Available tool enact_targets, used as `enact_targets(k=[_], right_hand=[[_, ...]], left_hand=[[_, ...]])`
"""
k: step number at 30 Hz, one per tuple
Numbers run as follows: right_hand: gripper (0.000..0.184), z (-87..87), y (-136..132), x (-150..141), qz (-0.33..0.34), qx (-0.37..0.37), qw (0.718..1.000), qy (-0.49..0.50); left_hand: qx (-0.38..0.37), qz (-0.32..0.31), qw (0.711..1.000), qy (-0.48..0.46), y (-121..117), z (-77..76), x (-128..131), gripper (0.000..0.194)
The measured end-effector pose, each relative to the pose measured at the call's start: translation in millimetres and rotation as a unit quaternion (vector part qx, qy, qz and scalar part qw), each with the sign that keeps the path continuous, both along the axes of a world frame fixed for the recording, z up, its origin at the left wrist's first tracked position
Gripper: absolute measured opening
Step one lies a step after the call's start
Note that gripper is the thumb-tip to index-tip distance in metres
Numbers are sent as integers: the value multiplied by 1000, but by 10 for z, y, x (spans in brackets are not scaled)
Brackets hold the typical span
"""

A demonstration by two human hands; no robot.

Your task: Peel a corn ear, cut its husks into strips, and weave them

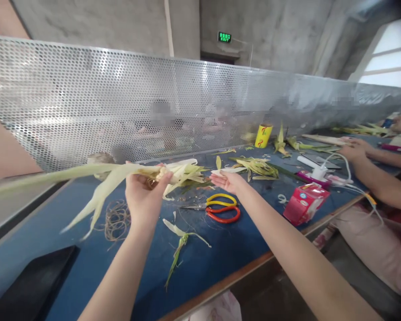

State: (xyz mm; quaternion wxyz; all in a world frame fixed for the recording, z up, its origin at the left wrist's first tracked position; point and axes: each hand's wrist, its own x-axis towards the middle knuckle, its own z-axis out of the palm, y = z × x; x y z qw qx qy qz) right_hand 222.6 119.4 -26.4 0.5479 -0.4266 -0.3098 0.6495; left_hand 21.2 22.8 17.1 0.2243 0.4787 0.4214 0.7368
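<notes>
Bare forearms [120, 267] come in closest, reaching over a blue worktop [150, 281] in the head view, with a black flat object [36, 281] down in the lower left corner. So the left hand [142, 191] has its fingers [166, 179] closed around a pale husk bundle [120, 173], held over the far half of the worktop, long leaves trailing out to the left and a lumpy cream bit at the grip. The right hand [230, 182] is palm up with its fingers open, and a pale husk strip [232, 170] is right by the fingertips; can't tell if they touch it. Between the forearms there's a pair of scissors [223, 208] with one yellow and one red handle loop, blades pointing left, and nearer the camera a loose green-and-white husk piece [182, 243]. Some tangled brown string [116, 221] sits just left of the left wrist. More husks [259, 168] are heaped past the right hand, near a yellow cylinder [263, 136]. Off to the right: a pink carton [305, 204], white cables [345, 167], and another person's hands [354, 147] at a long pale husk. Perforated metal screen [103, 93] runs along the back, green exit sign [224, 37] above it.
</notes>
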Motion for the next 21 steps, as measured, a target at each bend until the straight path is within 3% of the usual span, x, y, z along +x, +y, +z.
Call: enact_targets(k=[3, 7, 11, 14, 16, 17, 19, 21], right_hand=[[19, 109, 126, -235, 44, -1, 999, 1], [27, 360, 315, -779, 92, -1, 996, -6], [53, 529, 436, -1132, 171, -54, 982, -56], [69, 620, 374, -1166, 200, -47, 965, -165], [68, 688, 243, -1096, 206, 49, 939, -270], [63, 722, 159, -1047, 221, 136, 918, -300], [50, 778, -20, -946, 302, 307, 849, -308], [43, 807, -173, -876, 347, 403, 784, -320]], left_hand=[[-23, -7, 999, 34, -16, 15, 68, 33], [-67, -4, 997, 36, -2, -14, 73, 32], [-83, -35, 996, 18, 64, -55, -28, 46], [-105, -39, 993, 31, 89, -67, -80, 66], [-116, -42, 992, 37, 95, -72, -91, 76], [-119, -50, 991, 37, 97, -76, -90, 79], [-114, -78, 990, 33, 106, -93, -77, 84], [-101, -109, 988, 41, 120, -121, -56, 89]])
